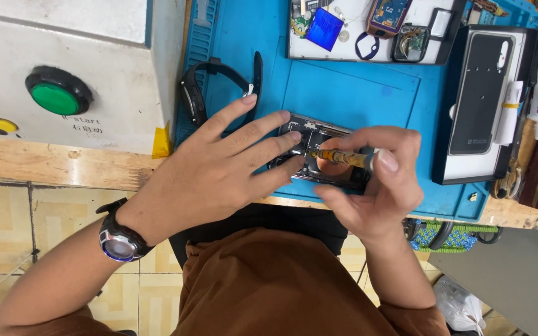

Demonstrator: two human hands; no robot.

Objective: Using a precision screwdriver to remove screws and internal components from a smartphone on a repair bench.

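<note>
Head view: left hand (219, 171) flat, steadying opened phone (319, 155); right hand (375, 186) pinching screwdriver (344, 157); white tray (368, 55) holds parts.

Opened phone (319, 149) flat on blue mat, yellow screwdriver (344, 157) above.

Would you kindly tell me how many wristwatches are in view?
2: a black wristwatch with a round glass face on the left wrist, and a black strap wristwatch lying on the blue work mat beyond the left hand.
</note>
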